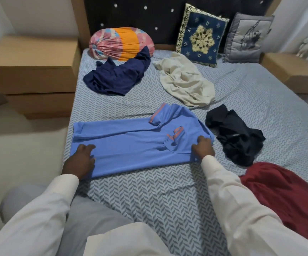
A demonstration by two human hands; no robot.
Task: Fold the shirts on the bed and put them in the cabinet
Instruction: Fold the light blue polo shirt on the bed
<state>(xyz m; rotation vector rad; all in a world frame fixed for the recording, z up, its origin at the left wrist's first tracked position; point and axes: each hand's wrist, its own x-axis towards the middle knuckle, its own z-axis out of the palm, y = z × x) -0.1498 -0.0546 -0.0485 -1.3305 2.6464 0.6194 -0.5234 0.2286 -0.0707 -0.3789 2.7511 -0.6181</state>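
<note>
Bed (149, 200) with blue shirt (127, 145) lengthwise left-right, collar rightward

The bed (168, 200), sheeted in grey herringbone, carries a light blue shirt (131, 145) by its left edge. A black shirt (238, 137) lies just beside it and a red garment (282, 191) at the near right. A navy shirt (116, 76) and a cream shirt (184, 82) lie toward the head, by a bolster (121, 42), a blue cushion (202, 36) and a grey cushion (247, 37).

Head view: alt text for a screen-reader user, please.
The left hand and right hand hold a partly folded light blue shirt on a bed. A navy shirt, cream garment, black garment and red garment lie unfolded around it.
</note>
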